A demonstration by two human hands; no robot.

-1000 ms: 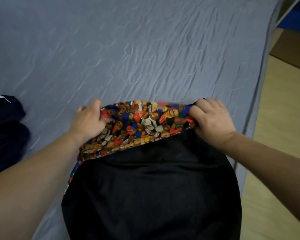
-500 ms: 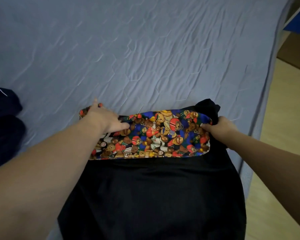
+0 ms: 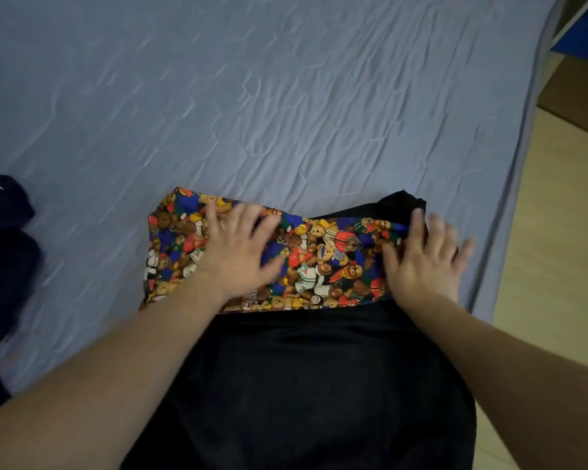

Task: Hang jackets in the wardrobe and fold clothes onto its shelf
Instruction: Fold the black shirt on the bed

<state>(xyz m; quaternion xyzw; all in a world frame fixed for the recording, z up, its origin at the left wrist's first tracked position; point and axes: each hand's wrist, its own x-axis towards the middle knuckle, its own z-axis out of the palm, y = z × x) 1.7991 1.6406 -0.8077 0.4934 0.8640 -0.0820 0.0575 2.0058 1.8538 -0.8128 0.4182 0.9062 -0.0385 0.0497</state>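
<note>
I see a garment with a teddy-bear print (image 3: 323, 262) lying on the grey bedsheet (image 3: 286, 96), close to the near edge of the bed, and below it a black fabric (image 3: 302, 385) which reaches down to the bottom of the view. I cannot tell if the black part belongs to the same garment or is a separate piece. The printed band has its long axis from left to right, across my line of sight. My left hand (image 3: 238, 252) lies flat on the left half of the band, fingers spread and straight, pressing and holding nothing. My right hand (image 3: 425, 259) is also released, fingers straight, resting on the right end where a black corner sticks out behind it. Both hands are on the band at about equal reach, so neither is nearer. I judge the coming fold must go along this left-right line. A dark garment (image 3: 4, 266) lies apart at the left edge
</note>
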